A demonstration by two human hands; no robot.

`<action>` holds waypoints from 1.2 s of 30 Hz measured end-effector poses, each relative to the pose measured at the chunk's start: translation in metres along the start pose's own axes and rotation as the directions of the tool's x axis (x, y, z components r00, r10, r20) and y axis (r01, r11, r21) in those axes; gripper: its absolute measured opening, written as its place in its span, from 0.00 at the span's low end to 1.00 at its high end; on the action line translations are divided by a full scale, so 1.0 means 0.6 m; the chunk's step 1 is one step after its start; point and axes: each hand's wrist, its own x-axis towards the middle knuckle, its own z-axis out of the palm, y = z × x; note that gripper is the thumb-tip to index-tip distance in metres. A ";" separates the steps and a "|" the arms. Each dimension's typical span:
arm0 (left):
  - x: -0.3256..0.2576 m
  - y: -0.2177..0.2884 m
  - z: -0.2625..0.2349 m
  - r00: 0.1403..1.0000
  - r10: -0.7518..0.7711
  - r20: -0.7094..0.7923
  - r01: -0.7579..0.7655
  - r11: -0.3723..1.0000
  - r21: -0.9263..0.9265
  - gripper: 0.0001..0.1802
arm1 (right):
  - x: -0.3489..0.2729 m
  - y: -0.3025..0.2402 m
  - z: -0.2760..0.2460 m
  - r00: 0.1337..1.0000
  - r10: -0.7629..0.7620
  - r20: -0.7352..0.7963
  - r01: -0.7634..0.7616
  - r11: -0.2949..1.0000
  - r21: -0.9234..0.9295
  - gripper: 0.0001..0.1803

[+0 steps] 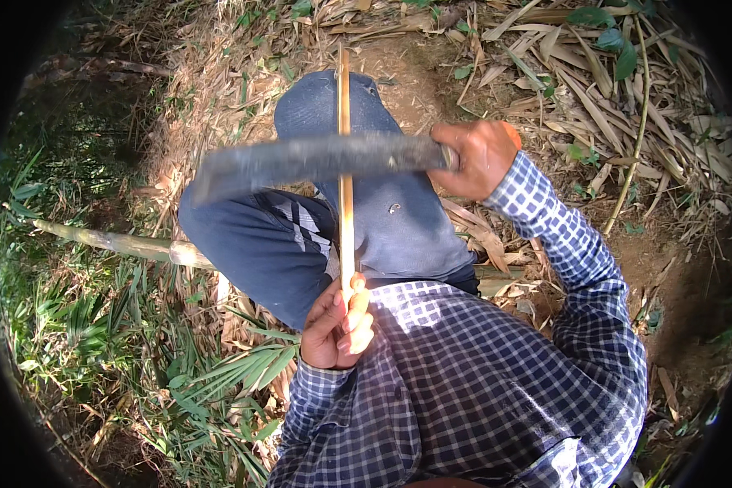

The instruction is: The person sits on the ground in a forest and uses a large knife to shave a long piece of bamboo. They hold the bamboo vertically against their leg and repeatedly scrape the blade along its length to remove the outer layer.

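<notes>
My left hand (337,324) grips the near end of a thin pale bamboo strip (346,203) that runs straight away from me over my blue-trousered knee (333,106). My right hand (480,159) holds the handle of a long dark machete (317,160), whose motion-blurred blade lies crosswise over the strip, pointing left. Both arms wear a blue-and-white checked shirt. Whether the blade touches the strip is not clear.
A thick bamboo pole (122,242) lies on the ground at the left, passing under my legs. Dry bamboo leaves and husks (594,106) cover the bare soil at the top right. Green grass and leaves (98,342) fill the lower left.
</notes>
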 end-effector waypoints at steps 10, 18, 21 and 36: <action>-0.006 -0.001 0.000 0.999 -0.011 -0.033 0.012 0.999 0.044 0.19 | 0.072 0.101 0.018 0.946 0.235 -0.224 -0.241 0.971 -0.001 0.12; 0.003 -0.009 0.003 0.999 0.013 -0.045 -0.016 0.998 -0.060 0.22 | -0.027 -0.035 0.034 0.971 -0.238 0.020 0.237 0.971 0.015 0.12; 0.000 -0.006 -0.001 0.999 0.008 -0.054 -0.010 0.999 -0.046 0.23 | 0.002 -0.005 0.029 0.998 -0.065 0.008 0.065 0.998 0.001 0.12; -0.014 -0.011 -0.019 0.996 -0.011 -0.091 0.013 1.000 0.028 0.25 | 0.057 0.068 0.013 0.987 0.145 -0.064 -0.147 0.989 -0.031 0.12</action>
